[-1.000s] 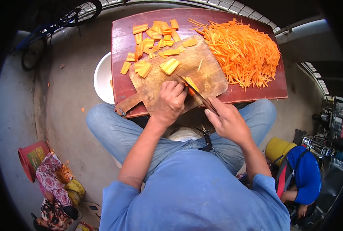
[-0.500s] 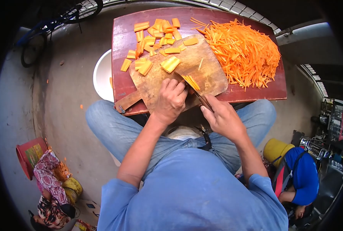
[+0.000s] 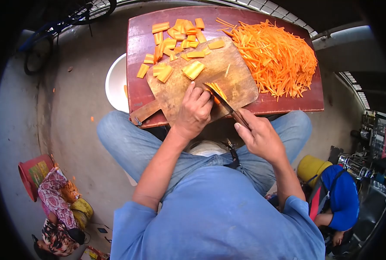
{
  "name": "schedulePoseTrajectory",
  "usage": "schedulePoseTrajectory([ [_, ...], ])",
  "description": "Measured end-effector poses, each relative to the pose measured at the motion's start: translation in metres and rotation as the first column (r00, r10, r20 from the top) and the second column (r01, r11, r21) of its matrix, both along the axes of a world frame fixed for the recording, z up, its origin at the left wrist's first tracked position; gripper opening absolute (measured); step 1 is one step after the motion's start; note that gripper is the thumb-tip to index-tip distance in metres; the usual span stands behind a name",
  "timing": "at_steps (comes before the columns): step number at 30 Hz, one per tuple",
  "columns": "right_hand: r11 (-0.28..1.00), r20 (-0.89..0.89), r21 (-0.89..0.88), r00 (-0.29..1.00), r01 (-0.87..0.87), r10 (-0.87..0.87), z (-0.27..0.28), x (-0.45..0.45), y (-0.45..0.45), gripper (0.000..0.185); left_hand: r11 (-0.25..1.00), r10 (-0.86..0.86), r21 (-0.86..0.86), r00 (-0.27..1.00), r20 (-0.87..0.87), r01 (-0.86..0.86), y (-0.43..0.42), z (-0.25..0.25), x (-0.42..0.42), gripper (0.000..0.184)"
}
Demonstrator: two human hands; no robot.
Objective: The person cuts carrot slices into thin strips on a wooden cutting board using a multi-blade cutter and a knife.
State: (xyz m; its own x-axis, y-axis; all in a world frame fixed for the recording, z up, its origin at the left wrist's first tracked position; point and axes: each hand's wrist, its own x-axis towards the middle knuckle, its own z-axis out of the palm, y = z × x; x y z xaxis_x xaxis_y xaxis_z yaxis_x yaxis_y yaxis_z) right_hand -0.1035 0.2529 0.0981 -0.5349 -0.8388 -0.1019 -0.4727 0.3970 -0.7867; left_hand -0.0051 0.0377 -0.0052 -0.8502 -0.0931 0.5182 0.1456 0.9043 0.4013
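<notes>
My right hand (image 3: 262, 134) grips the handle of a knife (image 3: 226, 105), its blade angled up and left across the wooden cutting board (image 3: 240, 78). Close to the blade, the curled fingers of my left hand (image 3: 196, 108) press on a carrot piece (image 3: 216, 100) that is mostly hidden. Thin carrot sticks (image 3: 219, 89) lie along the blade's far side. Just beyond my left fingertips sits a thick carrot slab (image 3: 193, 69). More flat carrot slices (image 3: 163, 73) rest on the board's upper left.
Several carrot slices (image 3: 182, 32) lie behind the board on the red table (image 3: 141, 34). A large heap of shredded carrot (image 3: 281, 60) covers the right side. A white basin (image 3: 116, 84) stands left of the table. Two other people sit lower left and lower right, beside buckets.
My right hand and the knife have shifted slightly right and toward me. My left index finger has straightened toward the slab. The cut sticks by the blade have spread a little.
</notes>
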Motion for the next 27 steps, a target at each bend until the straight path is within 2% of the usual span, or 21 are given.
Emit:
schedulePoseTrajectory([
  [4,1.0,0.033,0.0,0.999,-0.025,0.025,-0.004,-0.007,-0.014,0.029,0.999,0.004,-0.037,1.0,0.027,-0.003,-0.002,0.003,0.0,0.017],
  [7,0.999,-0.051,-0.015,0.998,-0.034,0.033,0.002,-0.003,-0.01,0.028,0.998,0.019,-0.063,1.0,0.011,-0.019,-0.002,0.005,0.001,0.015],
  [10,1.0,-0.028,-0.006,1.0,-0.005,0.005,-0.003,0.003,-0.003,0.029,0.996,0.062,-0.063,0.998,0.008,-0.061,0.002,0.003,0.005,0.014],
  [13,0.999,-0.096,-0.028,0.995,-0.04,0.037,-0.012,0.0,-0.014,0.031,0.996,0.064,-0.059,0.998,-0.006,-0.065,0.001,0.006,0.002,0.014],
  [19,0.996,0.005,0.08,1.0,-0.025,0.024,0.003,-0.002,-0.008,0.032,0.996,0.08,-0.039,0.995,-0.057,-0.082,0.002,0.001,0.002,0.012],
  [22,0.999,-0.005,-0.001,0.999,-0.037,0.037,-0.01,-0.005,-0.011,0.032,0.996,0.08,-0.047,0.996,-0.032,-0.081,0.001,0.006,0.0,0.012],
  [27,0.997,-0.032,0.062,0.999,-0.042,0.044,-0.007,0.0,-0.014,0.03,0.996,0.083,-0.033,0.996,-0.022,-0.084,0.002,0.007,0.002,0.012],
])
